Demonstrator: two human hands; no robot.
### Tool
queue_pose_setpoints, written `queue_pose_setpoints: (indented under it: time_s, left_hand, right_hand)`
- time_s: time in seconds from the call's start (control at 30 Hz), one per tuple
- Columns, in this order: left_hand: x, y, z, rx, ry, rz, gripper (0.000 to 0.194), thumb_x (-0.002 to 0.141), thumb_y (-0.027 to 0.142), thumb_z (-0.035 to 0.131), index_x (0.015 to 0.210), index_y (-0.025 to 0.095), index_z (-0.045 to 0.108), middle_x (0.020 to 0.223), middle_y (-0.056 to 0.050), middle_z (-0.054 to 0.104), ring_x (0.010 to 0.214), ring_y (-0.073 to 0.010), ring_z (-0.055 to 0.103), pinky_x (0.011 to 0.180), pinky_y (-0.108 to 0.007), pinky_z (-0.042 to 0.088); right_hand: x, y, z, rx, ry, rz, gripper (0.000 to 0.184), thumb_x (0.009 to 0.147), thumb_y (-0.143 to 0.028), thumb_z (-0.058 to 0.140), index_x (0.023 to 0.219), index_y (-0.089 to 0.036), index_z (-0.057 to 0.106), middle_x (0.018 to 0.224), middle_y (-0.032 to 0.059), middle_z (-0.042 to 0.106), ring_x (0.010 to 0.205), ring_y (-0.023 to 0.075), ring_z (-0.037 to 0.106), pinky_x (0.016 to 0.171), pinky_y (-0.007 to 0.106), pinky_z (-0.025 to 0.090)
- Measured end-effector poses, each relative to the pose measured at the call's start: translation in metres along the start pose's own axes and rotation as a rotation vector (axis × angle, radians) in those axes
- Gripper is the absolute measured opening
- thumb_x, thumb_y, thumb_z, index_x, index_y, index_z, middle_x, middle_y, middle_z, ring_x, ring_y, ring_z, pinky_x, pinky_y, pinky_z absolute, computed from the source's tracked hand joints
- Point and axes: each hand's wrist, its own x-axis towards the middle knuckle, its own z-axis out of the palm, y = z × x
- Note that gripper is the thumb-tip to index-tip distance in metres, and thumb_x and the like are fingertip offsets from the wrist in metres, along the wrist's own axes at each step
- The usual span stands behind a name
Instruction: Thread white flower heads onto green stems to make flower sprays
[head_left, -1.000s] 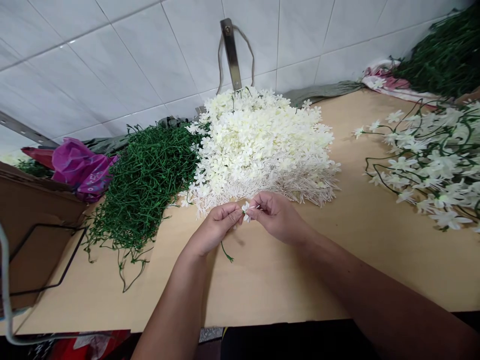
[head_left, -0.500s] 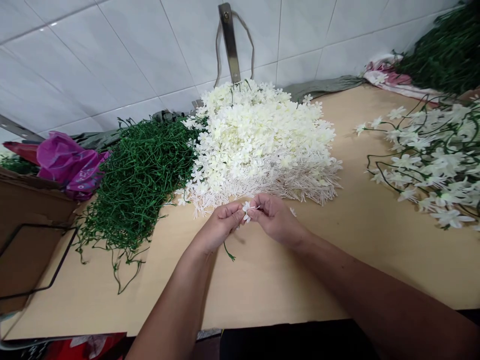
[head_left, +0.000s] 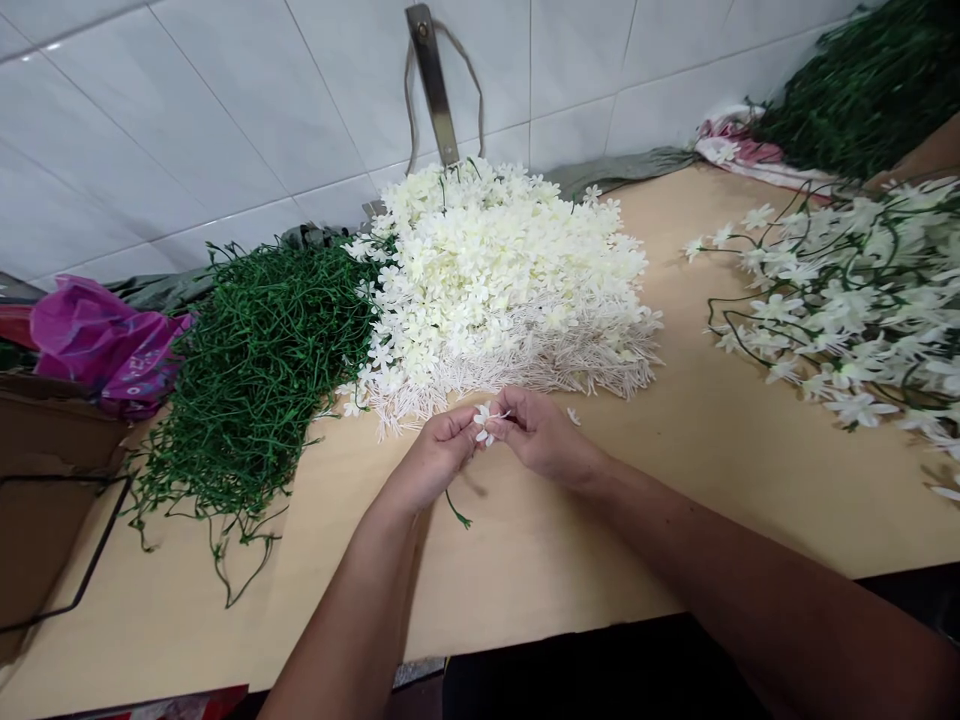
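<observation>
Left hand [head_left: 444,447]: pinching stem [head_left: 456,510]
Right hand [head_left: 544,435]: pinching flower [head_left: 484,424]
Blossoms [head_left: 502,270]: heaped just beyond
Greenery [head_left: 262,370]: against blossoms
Bag [head_left: 97,335]: beside greenery

Below the near edge of the flat, tan tabletop [head_left: 540,560] shows a dark black garment [head_left: 570,670], its weave too dim to make out. Over the tabletop, the left hand [head_left: 435,455] and right hand [head_left: 551,440] are bare, as are the left forearm [head_left: 360,580] and right forearm [head_left: 697,540], both tapering toward the wrists.
</observation>
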Motion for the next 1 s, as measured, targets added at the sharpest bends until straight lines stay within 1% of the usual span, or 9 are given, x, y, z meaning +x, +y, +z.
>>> queue_pose_setpoints:
  time_s: [0.1, 0.2, 0.33, 0.43, 0.57, 0.7, 0.83, 0.93, 1.0]
  left_hand:
    - [0.0, 0.0, 0.0, -0.029, 0.017, 0.029, 0.03, 0.068, 0.042, 0.055, 0.059, 0.015, 0.046, 0.046, 0.007, 0.031, 0.042, -0.005, 0.019, 0.042, -0.022, 0.013]
    - [-0.001, -0.001, -0.003, -0.025, 0.034, 0.038, 0.031, 0.071, 0.043, 0.052, 0.059, 0.015, 0.047, 0.043, 0.007, 0.029, 0.041, -0.0054, 0.02, 0.042, -0.021, 0.015]
    - [-0.001, -0.003, -0.005, -0.022, 0.044, 0.047, 0.033, 0.076, 0.044, 0.046, 0.061, 0.016, 0.047, 0.043, 0.007, 0.027, 0.04, -0.0054, 0.019, 0.042, -0.021, 0.016]
    - [-0.001, -0.003, -0.006, 0.01, 0.026, 0.03, 0.03, 0.075, 0.043, 0.048, 0.063, 0.015, 0.048, 0.044, 0.007, 0.028, 0.041, -0.0049, 0.02, 0.042, -0.021, 0.016]
    - [-0.001, 0.0, -0.004, 0.029, 0.035, 0.017, 0.03, 0.073, 0.043, 0.051, 0.062, 0.015, 0.048, 0.045, 0.007, 0.03, 0.041, -0.0048, 0.02, 0.042, -0.021, 0.017]
    - [0.0, 0.0, -0.003, 0.005, 0.056, 0.024, 0.031, 0.072, 0.043, 0.052, 0.06, 0.016, 0.046, 0.044, 0.007, 0.03, 0.041, -0.0052, 0.02, 0.042, -0.021, 0.016]
    - [0.001, -0.003, -0.001, -0.001, 0.06, 0.028, 0.033, 0.07, 0.044, 0.053, 0.057, 0.015, 0.044, 0.046, 0.006, 0.033, 0.043, -0.0053, 0.022, 0.043, -0.022, 0.015]
    - [0.001, -0.004, 0.0, -0.004, 0.045, 0.042, 0.033, 0.07, 0.043, 0.053, 0.056, 0.015, 0.042, 0.047, 0.006, 0.03, 0.044, -0.0056, 0.021, 0.043, -0.023, 0.014]
    - [0.001, -0.006, 0.0, -0.008, 0.034, 0.05, 0.033, 0.071, 0.043, 0.052, 0.056, 0.016, 0.041, 0.048, 0.006, 0.028, 0.045, -0.0058, 0.021, 0.044, -0.023, 0.014]
  right_hand:
    - [0.003, -0.002, -0.003, 0.197, -0.06, 0.046, 0.022, 0.066, -0.031, 0.061, 0.064, -0.018, 0.044, 0.059, -0.0019, 0.052, 0.059, 0.0104, 0.05, 0.059, 0.025, 0.042]
    - [0.006, -0.005, -0.007, 0.37, -0.109, 0.103, 0.029, 0.061, -0.036, 0.066, 0.064, -0.017, 0.045, 0.058, -0.0027, 0.054, 0.059, 0.0094, 0.053, 0.065, 0.027, 0.046]
    - [0.007, -0.008, -0.011, 0.476, -0.135, 0.157, 0.032, 0.056, -0.037, 0.069, 0.064, -0.016, 0.046, 0.056, -0.0042, 0.054, 0.057, 0.007, 0.053, 0.071, 0.029, 0.048]
    - [0.007, -0.01, -0.013, 0.518, -0.145, 0.177, 0.032, 0.056, -0.035, 0.07, 0.067, -0.015, 0.047, 0.057, -0.0042, 0.055, 0.058, 0.0074, 0.055, 0.072, 0.03, 0.048]
    - [0.007, -0.012, -0.014, 0.518, -0.16, 0.178, 0.031, 0.057, -0.033, 0.071, 0.068, -0.014, 0.048, 0.06, -0.0036, 0.056, 0.06, 0.0082, 0.057, 0.072, 0.031, 0.048]
    - [0.008, -0.01, -0.012, 0.506, -0.153, 0.162, 0.031, 0.057, -0.034, 0.07, 0.065, -0.015, 0.047, 0.057, -0.0041, 0.055, 0.057, 0.0081, 0.056, 0.072, 0.031, 0.048]
    - [0.009, -0.005, -0.009, 0.371, -0.101, 0.104, 0.027, 0.058, -0.031, 0.069, 0.063, -0.016, 0.047, 0.056, -0.0024, 0.055, 0.057, 0.0099, 0.054, 0.064, 0.028, 0.045]
    - [0.007, -0.003, -0.006, 0.237, -0.061, 0.057, 0.023, 0.062, -0.031, 0.065, 0.062, -0.016, 0.048, 0.057, -0.001, 0.054, 0.058, 0.0112, 0.052, 0.059, 0.026, 0.042]
    - [0.005, -0.004, -0.004, 0.186, -0.043, 0.042, 0.022, 0.063, -0.031, 0.064, 0.063, -0.017, 0.047, 0.057, -0.0012, 0.053, 0.058, 0.0114, 0.05, 0.057, 0.026, 0.041]
